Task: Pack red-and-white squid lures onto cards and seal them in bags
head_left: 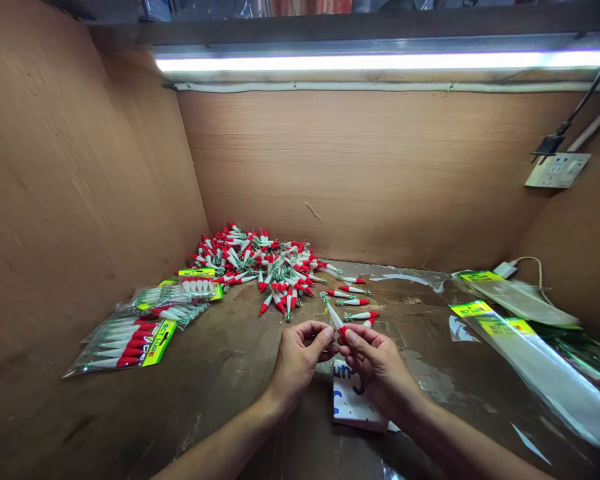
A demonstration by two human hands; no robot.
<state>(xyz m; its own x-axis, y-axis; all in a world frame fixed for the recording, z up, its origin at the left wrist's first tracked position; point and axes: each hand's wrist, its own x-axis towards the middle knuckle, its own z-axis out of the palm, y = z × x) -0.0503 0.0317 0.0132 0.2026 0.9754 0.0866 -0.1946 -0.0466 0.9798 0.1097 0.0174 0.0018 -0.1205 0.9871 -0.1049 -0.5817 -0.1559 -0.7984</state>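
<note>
My left hand (300, 357) and my right hand (375, 360) meet over the middle of the wooden bench, fingers pinched together. Between them they hold a red-and-white squid lure (334, 315) that points up and away from me. A second red tip (369, 322) shows just above my right fingers. Beneath my hands lies a small white block with blue lettering (353, 400). A big heap of the same red-and-white lures (260, 260) sits at the back of the bench, with a few loose ones (353, 293) strung out toward my hands.
Filled lure packets with yellow-green header cards (125, 343) lie at the left, another packet (197, 283) behind them. Empty clear bags (520, 333) are stacked at the right. A wall socket with a plug (557, 167) hangs at the upper right. Plywood walls enclose the bench.
</note>
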